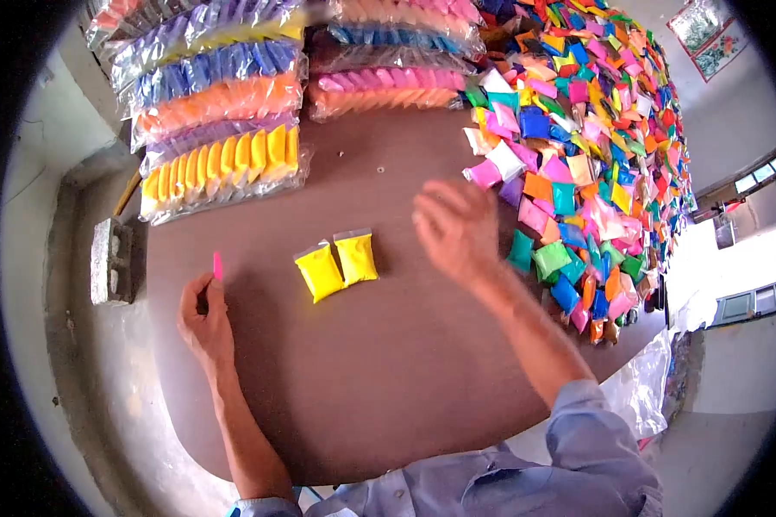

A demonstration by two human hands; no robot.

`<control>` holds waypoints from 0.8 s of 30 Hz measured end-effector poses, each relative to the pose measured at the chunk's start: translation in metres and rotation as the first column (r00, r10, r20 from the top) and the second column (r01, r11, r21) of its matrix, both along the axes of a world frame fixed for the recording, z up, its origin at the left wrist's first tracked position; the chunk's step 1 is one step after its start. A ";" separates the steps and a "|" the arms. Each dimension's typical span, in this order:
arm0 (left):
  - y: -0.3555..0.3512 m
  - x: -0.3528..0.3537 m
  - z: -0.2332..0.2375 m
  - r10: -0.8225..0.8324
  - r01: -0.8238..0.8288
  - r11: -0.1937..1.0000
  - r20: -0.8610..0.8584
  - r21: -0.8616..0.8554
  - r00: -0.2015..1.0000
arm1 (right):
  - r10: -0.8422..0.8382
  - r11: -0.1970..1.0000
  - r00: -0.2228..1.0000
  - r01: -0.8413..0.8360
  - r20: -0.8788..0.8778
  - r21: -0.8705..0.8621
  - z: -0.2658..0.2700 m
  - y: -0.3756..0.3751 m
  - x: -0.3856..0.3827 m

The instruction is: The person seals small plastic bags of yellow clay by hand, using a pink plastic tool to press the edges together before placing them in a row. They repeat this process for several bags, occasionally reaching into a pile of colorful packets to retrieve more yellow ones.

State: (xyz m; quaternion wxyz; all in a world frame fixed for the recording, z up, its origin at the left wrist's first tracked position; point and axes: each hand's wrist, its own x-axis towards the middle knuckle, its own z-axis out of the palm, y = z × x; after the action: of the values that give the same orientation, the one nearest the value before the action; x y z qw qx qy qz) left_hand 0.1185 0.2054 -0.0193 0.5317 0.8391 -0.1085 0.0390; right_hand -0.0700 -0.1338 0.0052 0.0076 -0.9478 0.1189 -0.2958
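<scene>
My left hand [205, 320] is over the left side of the brown table [345, 370], its thumb and fingers closed in a pinch. A narrow pink strip [217, 265], perhaps a packet seen edge-on, sticks up from the fingertips. Two small yellow packets [321, 274] lie side by side on the table between my hands, their clear top edges facing away from me. My right hand [457, 231] is to the right of them, close to the loose pile, with bent fingers blurred by motion. Nothing shows in its fingers.
A big heap of loose colourful packets [569, 198] covers the table's right side. Clear bags of packets sorted by colour [220, 168] are stacked at the back left, with more bags [388, 90] at the back middle. A clear plastic bag [642, 388] hangs at the right edge.
</scene>
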 end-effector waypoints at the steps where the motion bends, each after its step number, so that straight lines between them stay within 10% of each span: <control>1: 0.000 0.000 -0.001 0.000 0.000 1.000 -0.010 -0.024 1.000 | -0.033 0.997 0.999 0.035 0.028 -0.071 0.005 -0.030 0.007; 15: -0.001 0.002 0.001 0.013 -0.013 0.999 -0.002 0.043 1.000 | -0.607 0.778 0.767 0.520 -0.209 -0.353 0.026 -0.187 0.078; 24: 0.000 -0.003 0.007 0.014 -0.014 1.000 0.001 -0.010 1.000 | -0.362 0.915 0.921 0.380 0.144 -0.135 0.043 -0.223 0.027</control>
State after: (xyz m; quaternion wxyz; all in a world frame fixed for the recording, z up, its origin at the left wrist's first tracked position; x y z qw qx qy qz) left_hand 0.1159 0.2051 -0.0125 0.5356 0.8370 -0.1030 0.0438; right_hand -0.0428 -0.3571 0.0482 -0.1179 -0.8867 0.2719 -0.3550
